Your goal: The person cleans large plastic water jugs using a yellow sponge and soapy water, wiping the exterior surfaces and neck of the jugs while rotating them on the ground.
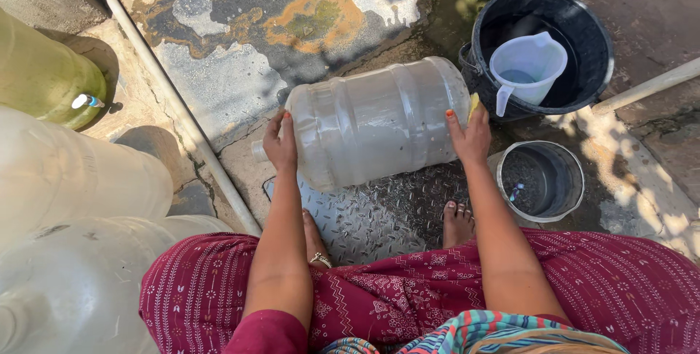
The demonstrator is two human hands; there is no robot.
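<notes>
A large clear plastic water jug [372,122] lies on its side on a metal tread plate [379,212], its neck pointing left. My left hand [281,142] rests against the jug's shoulder beside the neck. My right hand [470,135] presses on the jug's base end and holds a small yellow sponge [474,104] between fingers and jug. My bare feet [457,223] stand on the plate below the jug, above my maroon patterned skirt.
A black bucket [583,29] with water and a white plastic jug [526,68] stands at upper right. A small grey pot [541,179] sits beside my right foot. More large jugs [69,172] crowd the left side, one greenish [44,69]. A white pipe [171,95] runs diagonally.
</notes>
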